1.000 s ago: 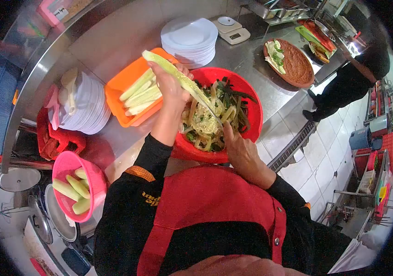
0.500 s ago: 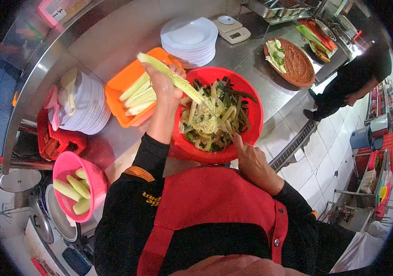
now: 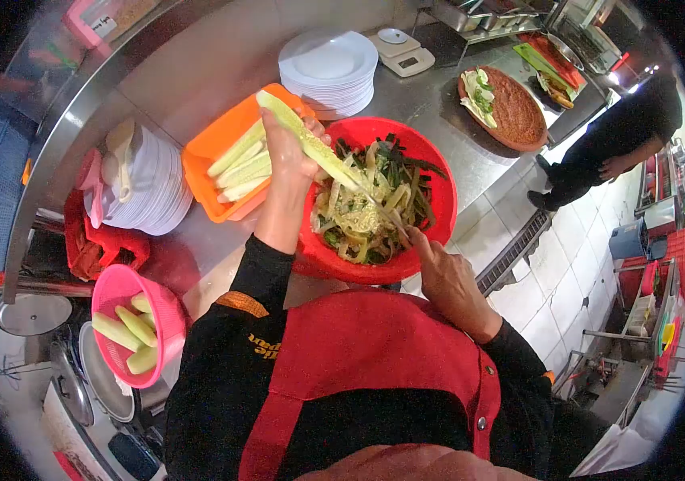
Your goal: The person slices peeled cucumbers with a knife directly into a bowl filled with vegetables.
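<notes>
Peeled cucumber piece [image 3: 318,146] slants over red bowl [image 3: 444,192] of scraps [image 3: 358,224], left hand [image 3: 286,152] clamped round it. Right hand [image 3: 448,280] closed on knife [image 3: 387,212], tip near piece's lower end. Best, likely: light shallow strokes, left hand clear of edge, piece above bowl. Orange tub [image 3: 196,176] of cucumber lengths [image 3: 240,170] crowds left hand; plate stack [image 3: 328,68], kitchen scale [image 3: 403,54] beyond on tabletop [image 3: 416,104]. Pink basket [image 3: 172,317] with more cucumbers [image 3: 135,327] well apart, at left.

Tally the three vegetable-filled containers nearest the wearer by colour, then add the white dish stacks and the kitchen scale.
Orange tub: 1
Red bowl: 1
Pink basket: 1
White dish stacks: 2
Kitchen scale: 1
Total: 6
</notes>
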The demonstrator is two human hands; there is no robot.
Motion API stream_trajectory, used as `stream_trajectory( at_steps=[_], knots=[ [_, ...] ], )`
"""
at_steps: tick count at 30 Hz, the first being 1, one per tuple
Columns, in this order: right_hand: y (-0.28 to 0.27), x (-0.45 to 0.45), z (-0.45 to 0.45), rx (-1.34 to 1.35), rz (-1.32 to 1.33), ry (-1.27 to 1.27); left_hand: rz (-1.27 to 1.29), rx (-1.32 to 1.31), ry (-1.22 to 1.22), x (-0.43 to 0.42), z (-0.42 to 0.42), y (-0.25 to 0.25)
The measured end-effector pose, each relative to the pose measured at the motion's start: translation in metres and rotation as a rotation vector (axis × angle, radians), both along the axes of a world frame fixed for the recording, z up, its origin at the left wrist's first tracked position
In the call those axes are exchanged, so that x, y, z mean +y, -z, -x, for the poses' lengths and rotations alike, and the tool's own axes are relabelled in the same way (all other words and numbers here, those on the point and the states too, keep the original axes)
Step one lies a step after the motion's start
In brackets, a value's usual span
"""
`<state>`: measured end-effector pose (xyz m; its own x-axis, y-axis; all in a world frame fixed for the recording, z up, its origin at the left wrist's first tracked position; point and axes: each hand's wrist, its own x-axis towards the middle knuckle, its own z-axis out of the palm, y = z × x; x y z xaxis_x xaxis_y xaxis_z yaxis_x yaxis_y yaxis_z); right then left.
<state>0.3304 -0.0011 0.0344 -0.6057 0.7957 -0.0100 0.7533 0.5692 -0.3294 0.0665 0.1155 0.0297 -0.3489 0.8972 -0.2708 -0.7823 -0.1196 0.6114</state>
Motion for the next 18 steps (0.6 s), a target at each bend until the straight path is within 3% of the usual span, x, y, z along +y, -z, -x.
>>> stream_trajectory(
  at_steps=[10, 18],
  knots=[
    [0.003, 0.003, 0.003, -0.074, -0.013, -0.002, -0.04, -0.038, 0.12, -0.002, 0.002, 0.0],
    [0.003, 0.015, 0.007, -0.046, -0.144, 0.047, 0.023, -0.249, 0.429, -0.005, -0.003, 0.007]
  ],
)
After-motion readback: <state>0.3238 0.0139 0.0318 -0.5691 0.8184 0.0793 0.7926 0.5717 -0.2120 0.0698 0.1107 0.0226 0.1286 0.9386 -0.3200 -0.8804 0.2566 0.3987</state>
